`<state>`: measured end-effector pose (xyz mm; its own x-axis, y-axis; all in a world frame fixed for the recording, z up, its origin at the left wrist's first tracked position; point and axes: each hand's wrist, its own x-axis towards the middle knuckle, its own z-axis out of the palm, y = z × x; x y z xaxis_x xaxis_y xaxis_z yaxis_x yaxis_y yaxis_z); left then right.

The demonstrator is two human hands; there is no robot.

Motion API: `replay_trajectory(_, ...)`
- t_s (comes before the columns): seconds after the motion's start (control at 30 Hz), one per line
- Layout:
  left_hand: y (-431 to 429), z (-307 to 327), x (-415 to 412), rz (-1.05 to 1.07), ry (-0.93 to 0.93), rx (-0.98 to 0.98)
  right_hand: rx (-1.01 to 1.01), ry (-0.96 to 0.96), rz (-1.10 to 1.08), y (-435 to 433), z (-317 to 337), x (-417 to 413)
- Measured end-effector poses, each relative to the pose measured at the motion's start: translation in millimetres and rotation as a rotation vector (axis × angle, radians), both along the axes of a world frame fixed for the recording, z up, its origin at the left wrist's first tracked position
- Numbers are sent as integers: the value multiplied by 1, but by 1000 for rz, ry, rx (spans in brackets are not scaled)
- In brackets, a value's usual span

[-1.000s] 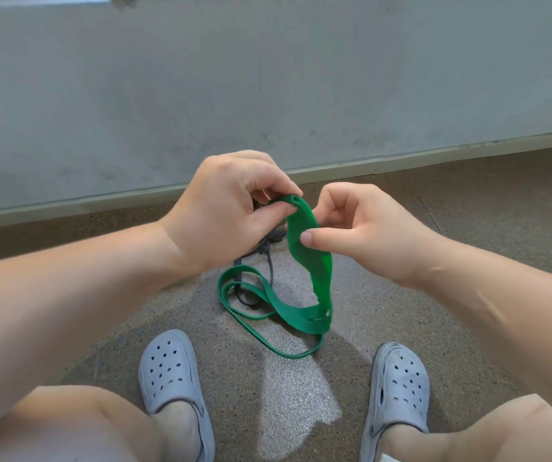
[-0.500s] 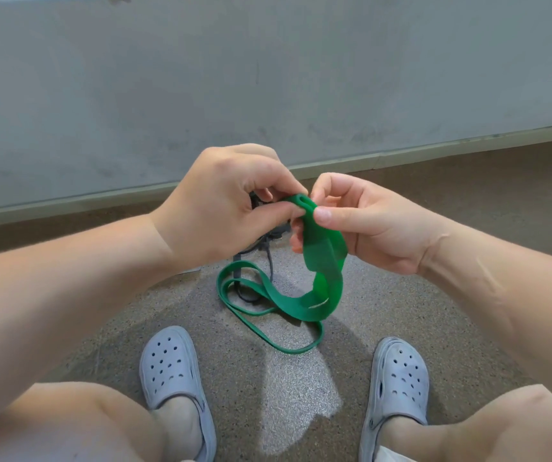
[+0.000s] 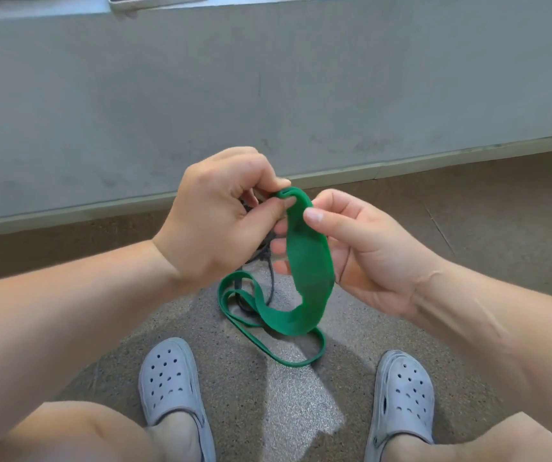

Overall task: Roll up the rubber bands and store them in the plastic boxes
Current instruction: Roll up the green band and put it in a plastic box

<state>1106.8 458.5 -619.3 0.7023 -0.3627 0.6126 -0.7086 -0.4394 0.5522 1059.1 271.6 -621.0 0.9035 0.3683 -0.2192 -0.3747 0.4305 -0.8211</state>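
Observation:
A wide green rubber band [image 3: 311, 261] hangs between both hands above the floor. My left hand [image 3: 221, 221] pinches its folded top end between thumb and curled fingers. My right hand [image 3: 364, 248] cups the band just below, thumb on its outer face and fingers behind it. The band's lower part loops down onto the floor [image 3: 294, 388] between my feet. A thin dark band or cord [image 3: 269, 278] lies on the floor behind the green one, partly hidden by my left hand. No plastic box is identifiable in view.
A grey concrete wall [image 3: 267, 95] rises close ahead, with a flat pale object [image 3: 154, 3] on its ledge at the top. My two grey clogs [image 3: 171, 378] [image 3: 404, 391] and bare knees frame the floor space.
My right hand has slid lower along the green band, now with fingers behind it. The band's hanging part has widened toward the camera. The view has tilted up slightly, showing the ledge.

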Motion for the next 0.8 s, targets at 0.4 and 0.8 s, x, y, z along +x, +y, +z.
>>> replay_trajectory(0.4,-19,-26,-13,105,158,-121,-144,36,-270,4,-4,0)
replay_trajectory(0.8,-3,-18,-10,-159,498,-234,-266,80,-55,-14,5,-3)
